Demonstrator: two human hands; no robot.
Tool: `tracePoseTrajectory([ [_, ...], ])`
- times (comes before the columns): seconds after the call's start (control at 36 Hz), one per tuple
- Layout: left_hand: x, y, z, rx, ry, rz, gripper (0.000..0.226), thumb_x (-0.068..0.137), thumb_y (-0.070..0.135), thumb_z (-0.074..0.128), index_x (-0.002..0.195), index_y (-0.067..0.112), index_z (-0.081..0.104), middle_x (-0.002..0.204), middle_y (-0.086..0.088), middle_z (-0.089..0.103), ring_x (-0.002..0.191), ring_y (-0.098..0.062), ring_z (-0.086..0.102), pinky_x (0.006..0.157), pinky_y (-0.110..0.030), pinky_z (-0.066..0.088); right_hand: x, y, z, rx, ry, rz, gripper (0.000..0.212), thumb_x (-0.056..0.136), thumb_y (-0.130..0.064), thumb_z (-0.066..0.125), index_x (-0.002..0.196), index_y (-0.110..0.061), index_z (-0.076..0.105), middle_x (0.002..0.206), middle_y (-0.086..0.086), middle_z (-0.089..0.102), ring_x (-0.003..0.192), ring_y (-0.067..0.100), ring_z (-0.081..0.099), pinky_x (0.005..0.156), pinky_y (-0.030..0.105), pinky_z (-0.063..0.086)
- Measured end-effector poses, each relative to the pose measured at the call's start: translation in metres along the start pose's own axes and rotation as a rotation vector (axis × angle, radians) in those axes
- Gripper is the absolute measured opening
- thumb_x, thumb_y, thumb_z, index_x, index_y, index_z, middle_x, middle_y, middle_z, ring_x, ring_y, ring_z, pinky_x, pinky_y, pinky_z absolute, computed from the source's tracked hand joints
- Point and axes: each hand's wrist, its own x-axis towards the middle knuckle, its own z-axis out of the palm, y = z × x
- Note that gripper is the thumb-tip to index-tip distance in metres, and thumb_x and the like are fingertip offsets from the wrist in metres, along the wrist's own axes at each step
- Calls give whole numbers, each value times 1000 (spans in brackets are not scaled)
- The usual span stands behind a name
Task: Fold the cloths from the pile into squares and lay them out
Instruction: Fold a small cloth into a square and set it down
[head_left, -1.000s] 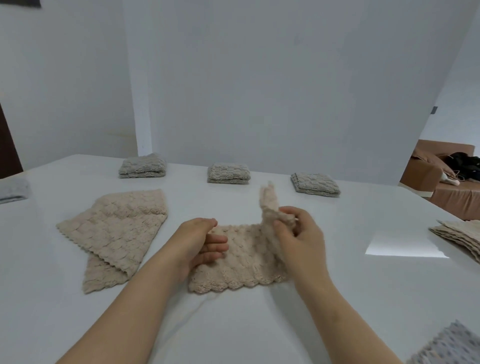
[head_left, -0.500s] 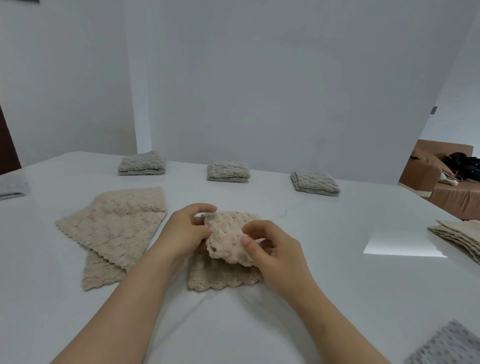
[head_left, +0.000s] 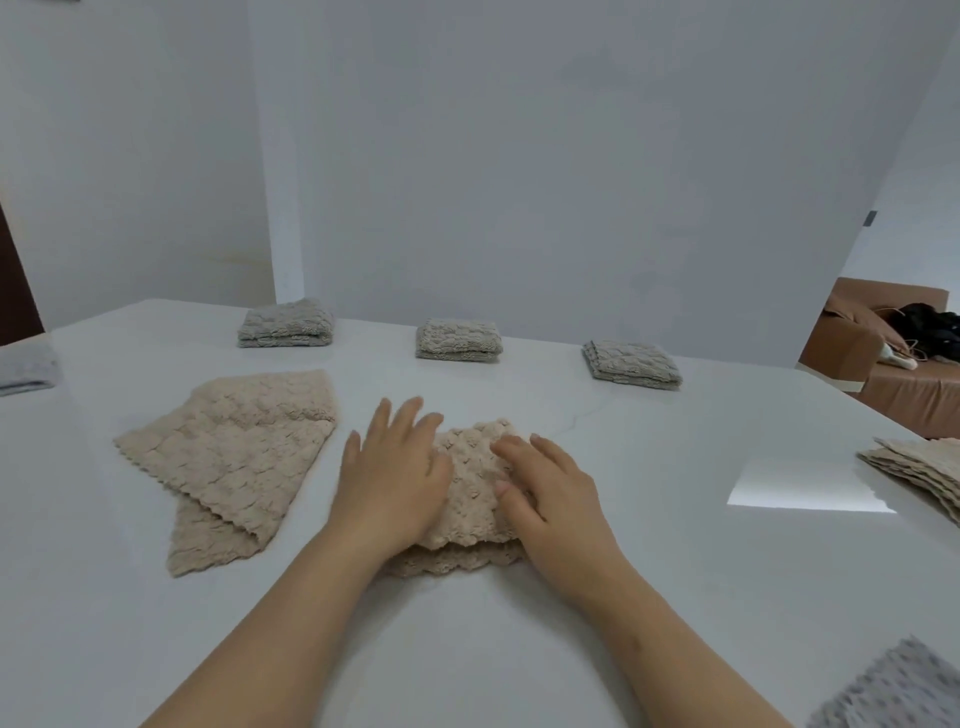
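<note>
Head view, centre of frame: pressing down with left hand (head_left: 389, 486) and right hand (head_left: 556, 504), fingers straight, on the folded beige knobbly fabric cloth (head_left: 474, 470); lying flat on the white glossy table (head_left: 649, 597)

The beige cloth (head_left: 470, 483) now lies folded over on itself — its raised right end is down, and the left hand (head_left: 392, 478) and right hand (head_left: 550, 493) press flat on top instead of pinching.
</note>
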Motion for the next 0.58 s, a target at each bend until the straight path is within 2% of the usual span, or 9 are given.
tracePoseTrajectory([
  [0.03,-1,0,6,44,-68,-1,49,99,34,24,147,24,18,157,8,2,145,-16,-7,117,-43,2,1,3,3,-55,-78,23,59,85,-48,25,141,-32,34,148,-21,28,141,2,9,110,21,7],
  [0.08,-4,-2,15,95,-186,-20,52,100,39,19,148,26,9,158,9,-1,145,-16,-8,117,-43,-1,2,7,6,-90,-191,81,52,96,-46,26,146,-32,23,155,-16,13,144,5,0,114,29,4],
  [0.17,-7,-5,20,100,-248,-48,52,100,41,15,149,28,4,158,10,-2,145,-15,-7,116,-45,-2,2,10,8,-104,-242,120,49,100,-40,26,147,-31,19,156,-15,9,144,6,-1,115,30,2],
  [0.47,-6,-10,26,106,-182,-30,50,100,38,17,149,28,10,157,9,7,145,-13,1,118,-42,2,5,11,21,-318,-246,127,51,100,-38,19,149,-24,15,158,-9,8,145,11,8,118,33,7],
  [0.58,-15,-8,23,53,-87,-59,48,99,37,23,145,27,22,156,7,16,144,-13,10,116,-43,5,-1,4,20,-308,-204,146,51,100,-37,20,149,-22,18,157,-7,12,144,11,13,117,32,11],
])
